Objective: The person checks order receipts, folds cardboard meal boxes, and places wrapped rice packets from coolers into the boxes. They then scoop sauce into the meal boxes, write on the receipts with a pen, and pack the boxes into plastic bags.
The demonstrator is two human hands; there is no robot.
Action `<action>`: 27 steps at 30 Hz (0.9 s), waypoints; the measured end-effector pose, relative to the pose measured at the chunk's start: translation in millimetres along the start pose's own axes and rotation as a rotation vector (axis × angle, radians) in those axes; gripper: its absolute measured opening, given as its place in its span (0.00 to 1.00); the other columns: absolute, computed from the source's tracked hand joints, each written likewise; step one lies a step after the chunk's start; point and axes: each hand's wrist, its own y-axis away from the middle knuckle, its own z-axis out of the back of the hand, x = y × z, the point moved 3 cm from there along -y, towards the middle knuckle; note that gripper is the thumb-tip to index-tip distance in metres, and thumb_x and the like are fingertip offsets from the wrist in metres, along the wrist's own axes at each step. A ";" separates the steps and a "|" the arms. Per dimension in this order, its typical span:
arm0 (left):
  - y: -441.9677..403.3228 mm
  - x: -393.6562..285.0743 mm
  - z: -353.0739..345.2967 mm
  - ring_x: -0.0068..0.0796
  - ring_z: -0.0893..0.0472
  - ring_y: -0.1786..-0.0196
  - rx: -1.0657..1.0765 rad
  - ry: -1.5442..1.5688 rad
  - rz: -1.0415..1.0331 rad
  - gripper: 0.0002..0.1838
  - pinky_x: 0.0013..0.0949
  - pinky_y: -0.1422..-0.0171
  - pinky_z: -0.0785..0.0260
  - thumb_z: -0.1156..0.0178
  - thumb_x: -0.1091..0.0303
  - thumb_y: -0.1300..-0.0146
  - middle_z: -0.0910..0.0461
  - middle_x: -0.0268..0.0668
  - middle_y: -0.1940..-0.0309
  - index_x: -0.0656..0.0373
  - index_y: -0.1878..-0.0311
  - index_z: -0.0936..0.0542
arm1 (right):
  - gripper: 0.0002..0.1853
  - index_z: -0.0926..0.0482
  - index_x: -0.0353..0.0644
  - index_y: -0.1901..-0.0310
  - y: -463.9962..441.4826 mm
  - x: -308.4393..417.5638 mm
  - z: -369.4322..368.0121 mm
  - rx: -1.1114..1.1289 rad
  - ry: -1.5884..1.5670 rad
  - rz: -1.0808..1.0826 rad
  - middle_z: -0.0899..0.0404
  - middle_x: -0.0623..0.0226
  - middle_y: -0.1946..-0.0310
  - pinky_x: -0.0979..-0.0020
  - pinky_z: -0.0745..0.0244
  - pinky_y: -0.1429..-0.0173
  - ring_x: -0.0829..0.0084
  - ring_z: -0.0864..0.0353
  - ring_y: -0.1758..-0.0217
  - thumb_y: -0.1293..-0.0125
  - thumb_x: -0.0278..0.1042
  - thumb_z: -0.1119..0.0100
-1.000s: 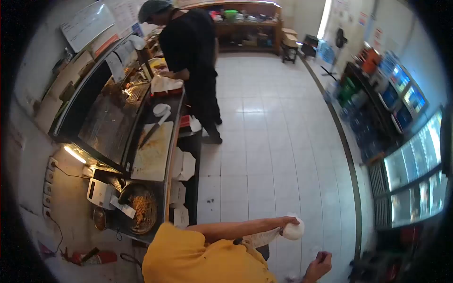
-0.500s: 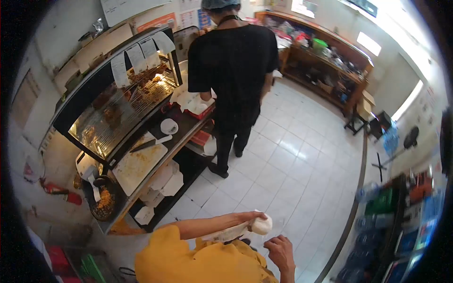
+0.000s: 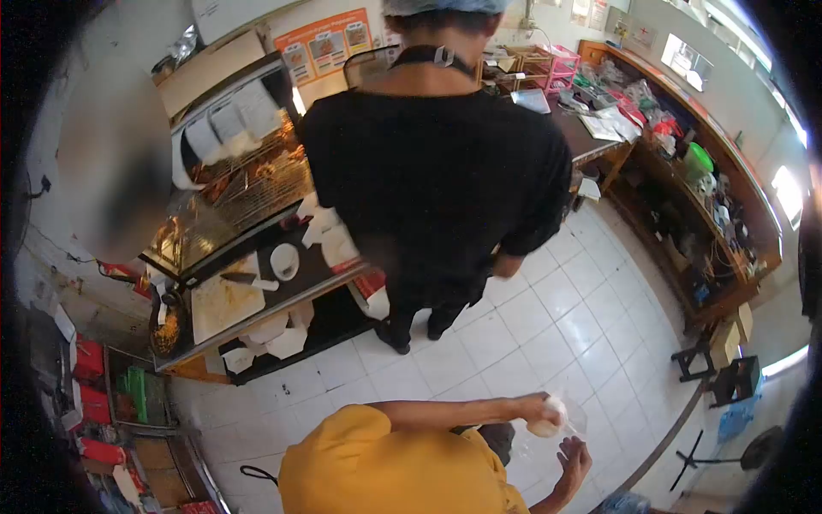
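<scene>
My left hand [image 3: 533, 408] is closed around a white rounded bundle [image 3: 548, 418], at the end of my yellow-sleeved arm stretched across to the right. What the bundle contains cannot be made out. Thin clear plastic [image 3: 575, 418] spreads from its right side. Just below, my right hand [image 3: 574, 461] has its fingers bent and drawn together at the lower edge of the plastic, seemingly pinching it. Both hands are over the white tiled floor [image 3: 505, 364].
A person in a black shirt [image 3: 437, 188] stands ahead with their back to me. To the left, a counter holds a glass food warmer [image 3: 248, 184], a cutting board [image 3: 224, 300] with a knife [image 3: 244, 277], and a white bowl [image 3: 284, 261]. A cluttered wooden shelf [image 3: 685, 184] is at right.
My view has turned and come nearer the person in black. Both hands appear farther right in view; the white bundle stays in my left hand, with my right hand close to its plastic.
</scene>
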 end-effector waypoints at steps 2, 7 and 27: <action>-69.4 -27.8 17.5 0.35 0.15 0.60 -0.018 -0.140 -0.048 0.23 0.39 0.54 0.23 0.30 0.49 0.50 0.14 0.42 0.64 0.58 0.59 0.14 | 0.23 0.21 0.31 0.49 -69.2 18.3 -3.0 0.063 -0.141 0.033 0.15 0.58 0.58 0.64 0.21 0.55 0.66 0.15 0.61 0.30 0.48 0.39; -221.5 -120.4 98.0 0.40 0.13 0.56 0.002 -0.428 -0.016 0.30 0.39 0.48 0.23 0.30 0.45 0.47 0.13 0.49 0.59 0.60 0.51 0.16 | 0.19 0.21 0.33 0.50 -284.0 112.7 -42.4 0.169 -0.056 0.072 0.16 0.60 0.60 0.71 0.19 0.59 0.73 0.16 0.61 0.28 0.44 0.42; -372.1 -254.5 548.7 0.29 0.17 0.48 -1.507 0.914 -0.334 0.25 0.34 0.43 0.24 0.30 0.71 0.44 0.16 0.36 0.52 0.61 0.42 0.21 | 0.19 0.23 0.36 0.47 -860.2 424.0 -585.2 0.988 0.259 0.196 0.14 0.52 0.58 0.68 0.19 0.54 0.66 0.13 0.59 0.27 0.46 0.40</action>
